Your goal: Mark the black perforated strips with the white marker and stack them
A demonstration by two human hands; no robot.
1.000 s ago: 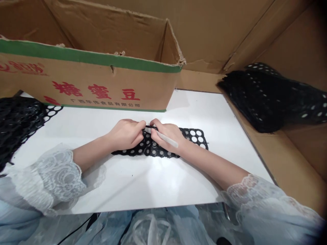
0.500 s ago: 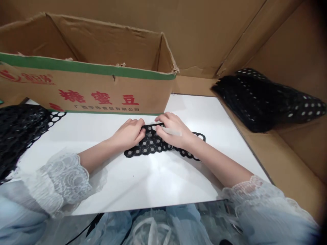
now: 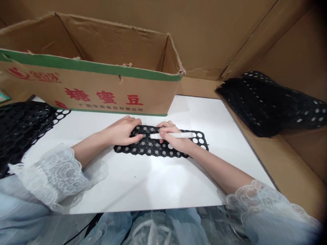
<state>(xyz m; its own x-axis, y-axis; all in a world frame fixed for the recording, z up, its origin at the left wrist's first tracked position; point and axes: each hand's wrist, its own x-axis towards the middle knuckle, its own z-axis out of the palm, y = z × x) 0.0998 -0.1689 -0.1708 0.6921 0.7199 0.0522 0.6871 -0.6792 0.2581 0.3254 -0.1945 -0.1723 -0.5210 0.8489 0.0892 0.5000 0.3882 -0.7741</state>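
A black strip of openwork fabric (image 3: 143, 150) with rows of round holes lies across the white tabletop. My left hand (image 3: 125, 131) grips its left end, thumb on top and fingers curled at the far edge. In my right hand (image 3: 173, 136) is a slim white pen-shaped tool (image 3: 182, 135), held between thumb and fingers. Its left tip rests at or just over the strip near my left thumb; whether it touches I cannot tell. Larger holes show white at the strip's right end, beyond my right hand, which covers part of the strip.
A large open cardboard box (image 3: 102, 85) with a green rim stands behind my hands. Black holed fabric is heaped at the left (image 3: 22, 129). Another dark folded pile (image 3: 258, 105) lies right of the white tabletop (image 3: 153, 187), by a cardboard wall (image 3: 293, 61).
The strip, bunched between my hands before, now lies flatter and more spread out. My left hand has shifted left, away from my right hand, which still holds the white tool.
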